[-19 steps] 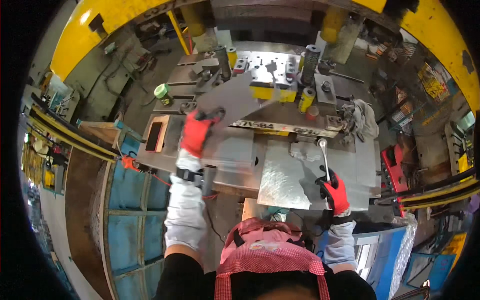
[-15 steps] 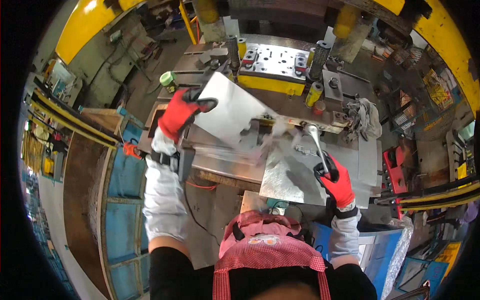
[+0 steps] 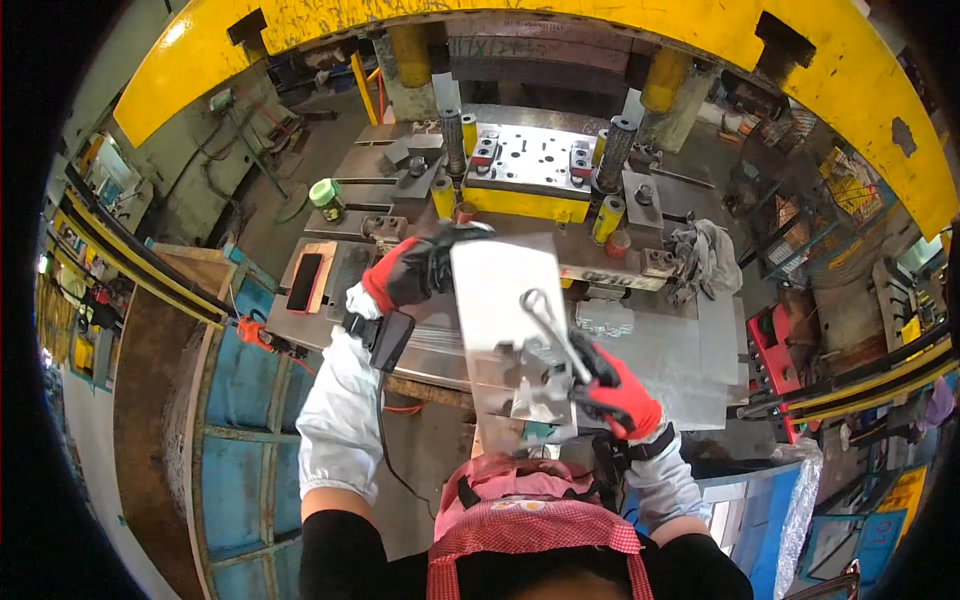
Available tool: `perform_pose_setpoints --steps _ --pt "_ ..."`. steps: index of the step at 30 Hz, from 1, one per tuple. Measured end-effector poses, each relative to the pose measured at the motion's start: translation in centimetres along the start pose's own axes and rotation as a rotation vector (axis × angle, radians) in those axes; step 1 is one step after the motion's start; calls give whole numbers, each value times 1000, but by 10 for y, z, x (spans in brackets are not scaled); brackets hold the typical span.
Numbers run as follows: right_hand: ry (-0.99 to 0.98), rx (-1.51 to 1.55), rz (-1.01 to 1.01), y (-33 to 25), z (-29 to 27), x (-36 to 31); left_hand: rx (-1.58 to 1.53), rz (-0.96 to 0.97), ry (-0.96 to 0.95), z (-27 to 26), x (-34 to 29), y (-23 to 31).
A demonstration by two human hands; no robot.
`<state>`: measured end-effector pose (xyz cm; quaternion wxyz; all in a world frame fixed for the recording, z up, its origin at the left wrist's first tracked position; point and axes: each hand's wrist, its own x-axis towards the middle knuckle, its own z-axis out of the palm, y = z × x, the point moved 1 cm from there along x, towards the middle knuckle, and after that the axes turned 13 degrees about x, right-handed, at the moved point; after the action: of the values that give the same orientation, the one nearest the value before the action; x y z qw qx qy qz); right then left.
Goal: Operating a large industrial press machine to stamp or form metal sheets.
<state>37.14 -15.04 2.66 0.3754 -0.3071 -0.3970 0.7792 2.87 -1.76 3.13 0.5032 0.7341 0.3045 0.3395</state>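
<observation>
My left hand (image 3: pixel 425 270), in a red and black glove, is closed on the upper left edge of a thin rectangular metal sheet (image 3: pixel 495 290). The sheet is held up in front of me above the table edge, its bright face toward me, with darker patches on its lower half. In my right hand (image 3: pixel 612 390), gloved alike, is a metal wrench (image 3: pixel 562 338), its ring end pointing up and left across the sheet. The right fingers are beside the sheet's right edge; whether they touch it I cannot tell.
Ahead, a die block (image 3: pixel 530 160) with a yellow base stands on the press bed between upright posts. More flat sheets (image 3: pixel 660 370) lie on the table at right, near a grey rag (image 3: pixel 705 255). At left are a phone (image 3: pixel 305 282) and a green-lidded jar (image 3: pixel 326 197).
The metal sheet has swung from a tilt to nearly upright and come closer to me. My left hand moved right and down; my right hand, with the wrench, moved left to the sheet.
</observation>
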Motion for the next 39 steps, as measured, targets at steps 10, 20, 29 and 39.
perform_pose_setpoints --steps 10,20,29,39 --pt "-159 -729 -683 -82 -73 174 -1041 -44 305 101 60 -43" --pt "-202 -464 -340 -79 -110 230 -1026 -130 413 105 84 -65" --pt "261 -390 -360 -72 -91 208 -1064 -226 568 108 99 -66" --pt "1027 -49 -514 106 -166 -32 -998 -443 663 112 104 -59"
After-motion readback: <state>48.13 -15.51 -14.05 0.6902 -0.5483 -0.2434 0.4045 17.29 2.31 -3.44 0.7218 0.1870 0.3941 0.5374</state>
